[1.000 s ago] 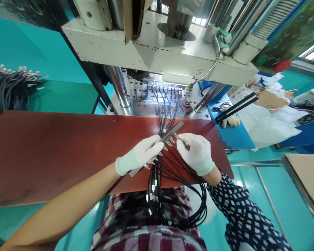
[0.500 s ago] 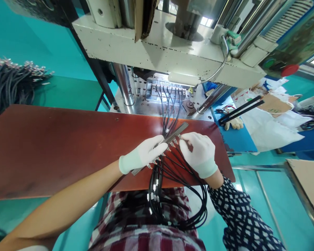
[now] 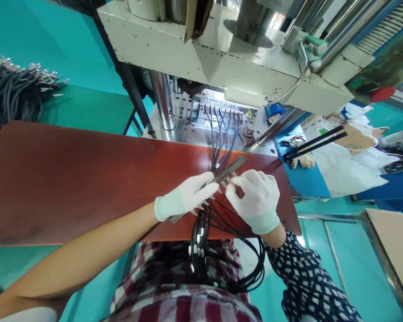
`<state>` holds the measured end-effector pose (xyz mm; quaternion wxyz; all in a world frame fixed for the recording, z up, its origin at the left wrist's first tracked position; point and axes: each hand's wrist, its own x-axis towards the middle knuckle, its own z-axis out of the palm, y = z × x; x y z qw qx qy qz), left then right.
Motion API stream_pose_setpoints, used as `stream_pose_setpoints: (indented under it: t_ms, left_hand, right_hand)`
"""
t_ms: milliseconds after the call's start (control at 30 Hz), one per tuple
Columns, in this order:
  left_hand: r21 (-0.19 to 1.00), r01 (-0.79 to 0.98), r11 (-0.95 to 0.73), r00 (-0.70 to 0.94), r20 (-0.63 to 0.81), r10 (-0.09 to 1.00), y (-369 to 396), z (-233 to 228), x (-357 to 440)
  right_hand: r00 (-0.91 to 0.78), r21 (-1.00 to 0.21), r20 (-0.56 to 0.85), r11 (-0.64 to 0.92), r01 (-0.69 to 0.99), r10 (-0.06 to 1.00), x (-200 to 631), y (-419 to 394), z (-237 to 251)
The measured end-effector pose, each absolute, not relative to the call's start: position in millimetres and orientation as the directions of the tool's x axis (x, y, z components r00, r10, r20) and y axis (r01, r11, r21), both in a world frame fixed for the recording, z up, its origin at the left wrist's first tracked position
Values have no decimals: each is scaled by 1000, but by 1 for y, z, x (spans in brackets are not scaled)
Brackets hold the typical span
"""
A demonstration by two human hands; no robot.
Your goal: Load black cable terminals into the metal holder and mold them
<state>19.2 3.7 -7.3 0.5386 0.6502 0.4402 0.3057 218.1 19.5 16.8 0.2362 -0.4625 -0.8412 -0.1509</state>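
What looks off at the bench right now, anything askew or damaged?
Nothing damaged or spilled. The metal bar lies diagonally on the red board, pinned by the left hand while the right hand pinches a connector tip at it. The black cables loop loosely off the board's edge into the lap.

board [image 3: 70, 179] bare leftward; press [image 3: 221, 67] overhangs behind cables [image 3: 221, 134].
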Motion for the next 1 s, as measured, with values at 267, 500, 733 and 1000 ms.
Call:
stream_pose_setpoints:
  t_ms: [267,500,733,1000]
  left_hand:
    - [988,151,38,421,-99,902,2,-12,20]
    - [985,172,11,421,-84,903,3,-7,20]
    - [987,157,41,441,-107,891,5,-9,19]
    - [982,191,1,416,-82,906,7,-5,20]
  right_hand:
    - [-472,17,502,537,843,725,221,3,24]
    - [-481,32,529,550,834,699,211,11,16]
    - [-477,31,509,538,842,717,213,0,20]
    - [-490,35,495,547,837,718,204,0,12]
